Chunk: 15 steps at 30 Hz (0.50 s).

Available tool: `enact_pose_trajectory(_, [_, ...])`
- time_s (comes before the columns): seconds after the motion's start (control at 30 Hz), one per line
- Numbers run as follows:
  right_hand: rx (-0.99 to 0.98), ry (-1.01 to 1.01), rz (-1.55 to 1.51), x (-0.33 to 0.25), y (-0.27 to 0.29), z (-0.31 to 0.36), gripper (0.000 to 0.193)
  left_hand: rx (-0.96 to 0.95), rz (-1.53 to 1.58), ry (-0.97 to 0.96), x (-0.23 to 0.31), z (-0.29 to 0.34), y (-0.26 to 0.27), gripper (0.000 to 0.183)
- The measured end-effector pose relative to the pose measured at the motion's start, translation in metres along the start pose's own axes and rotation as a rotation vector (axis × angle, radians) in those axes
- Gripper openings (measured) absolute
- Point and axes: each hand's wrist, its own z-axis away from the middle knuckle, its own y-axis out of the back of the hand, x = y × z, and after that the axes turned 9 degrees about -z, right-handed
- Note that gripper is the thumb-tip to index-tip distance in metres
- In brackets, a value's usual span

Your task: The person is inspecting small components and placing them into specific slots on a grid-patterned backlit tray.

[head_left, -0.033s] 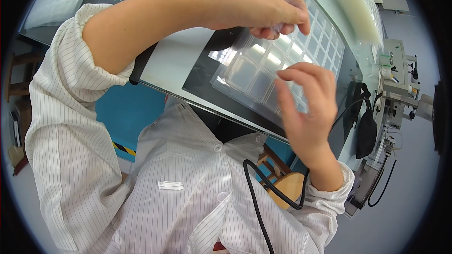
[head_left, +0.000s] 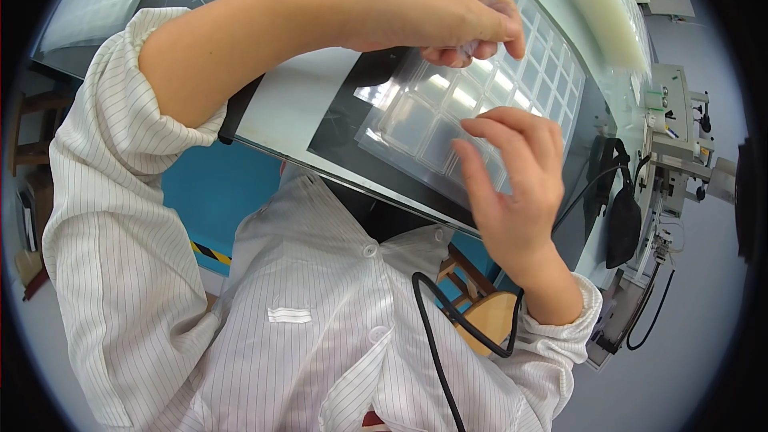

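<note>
Reaching across the top of the view, my left hand [head_left: 472, 12] is curled over the far part of a clear sheet. A bit of clear plastic film [head_left: 468, 50] shows among its closed fingers; its full shape is hidden. My right hand [head_left: 518, 180] hovers above the sheet's near part, thumb and fingertips apart, with nothing visible between them. The clear plastic sheet [head_left: 410, 126] is marked with rows of rounded rectangles and lies at a slant on a dark mat [head_left: 340, 140]. Bright lamp reflections cross it.
The glass-edged table [head_left: 280, 104] ends just before my body. A whitish stack of sheets [head_left: 600, 8] stands at the far right. A black pouch [head_left: 622, 228] hangs by the right edge, near grey equipment [head_left: 676, 112]. A black cable [head_left: 428, 328] loops across my striped coat.
My right hand has shifted slightly left over the sheet. The left hand stays nearly where it was, still curled.
</note>
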Motion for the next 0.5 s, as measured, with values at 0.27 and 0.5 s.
enact_pose_trajectory(0.27, [0.001,0.005,-0.002,0.0013,-0.0082,0.0058,0.021,-0.029,-0.035,-0.001,-0.0010,0.0022,-0.0043,0.029])
enact_pose_trajectory(0.5, [0.035,0.050,-0.009,0.0037,-0.0116,0.0084,0.023,-0.024,-0.060,-0.002,0.0012,0.0037,-0.0050,0.031])
